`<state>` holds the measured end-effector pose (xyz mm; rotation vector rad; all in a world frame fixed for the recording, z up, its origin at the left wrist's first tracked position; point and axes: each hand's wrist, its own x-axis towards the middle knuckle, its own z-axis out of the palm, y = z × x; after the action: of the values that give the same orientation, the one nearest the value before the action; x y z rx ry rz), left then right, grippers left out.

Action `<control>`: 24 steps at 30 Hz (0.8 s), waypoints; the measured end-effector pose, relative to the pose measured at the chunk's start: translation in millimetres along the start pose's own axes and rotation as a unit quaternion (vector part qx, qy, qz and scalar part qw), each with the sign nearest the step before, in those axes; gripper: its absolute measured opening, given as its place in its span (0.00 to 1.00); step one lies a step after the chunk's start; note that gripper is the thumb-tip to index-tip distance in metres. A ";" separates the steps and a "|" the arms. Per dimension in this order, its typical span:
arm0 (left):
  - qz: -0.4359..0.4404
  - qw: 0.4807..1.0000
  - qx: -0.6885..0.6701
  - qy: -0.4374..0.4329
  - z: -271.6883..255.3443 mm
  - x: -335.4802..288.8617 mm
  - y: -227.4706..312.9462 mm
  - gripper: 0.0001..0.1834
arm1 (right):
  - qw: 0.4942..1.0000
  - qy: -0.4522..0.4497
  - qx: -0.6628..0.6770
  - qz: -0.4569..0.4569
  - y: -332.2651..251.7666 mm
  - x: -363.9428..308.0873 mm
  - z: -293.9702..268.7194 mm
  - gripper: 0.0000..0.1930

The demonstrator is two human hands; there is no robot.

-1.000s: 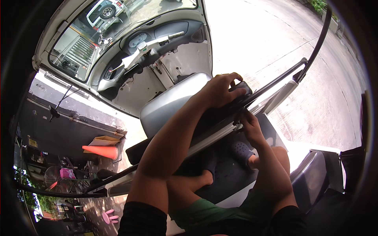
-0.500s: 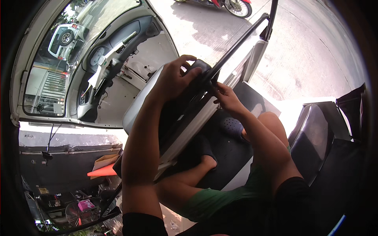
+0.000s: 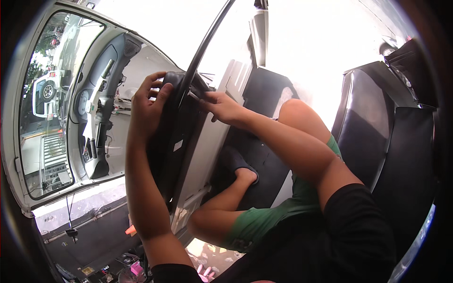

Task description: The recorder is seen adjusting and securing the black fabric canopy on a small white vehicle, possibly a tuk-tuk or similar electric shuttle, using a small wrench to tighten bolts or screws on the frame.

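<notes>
While gripping the black pad (image 3: 173, 78) with left hand (image 3: 147, 106), apparently working beside the black rail (image 3: 202, 48) with right hand (image 3: 225, 109), unclear whether clamped; next, probably hold pad steady.

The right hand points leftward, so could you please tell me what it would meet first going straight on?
Probably the black bar or the dark panel beside it; the right hand looks very close to both, though depth and shadow leave any contact unclear.
</notes>
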<state>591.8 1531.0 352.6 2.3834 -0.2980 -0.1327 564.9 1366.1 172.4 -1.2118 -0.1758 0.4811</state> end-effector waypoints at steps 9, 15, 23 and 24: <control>0.003 1.000 0.021 0.003 -1.8 1.0 -5.7 0.23 | 0.999 0.012 -0.027 0.014 -18.2 -14.2 13.2 0.18; 0.019 0.999 0.032 0.019 -1.6 3.9 -3.9 0.21 | 0.991 0.062 -0.090 -0.079 -14.5 -11.5 22.0 0.14; 0.011 0.999 0.037 0.014 -1.7 7.8 -8.4 0.22 | 0.997 0.026 0.069 0.010 -18.0 -34.8 51.9 0.13; 0.010 0.999 0.041 0.013 -1.6 8.8 -8.8 0.22 | 0.975 -0.019 0.210 0.076 -28.5 -42.3 60.4 0.13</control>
<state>602.1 1536.2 347.7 2.4596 -0.3205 -0.0802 511.8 1391.4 225.3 -0.8042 -0.0096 0.6389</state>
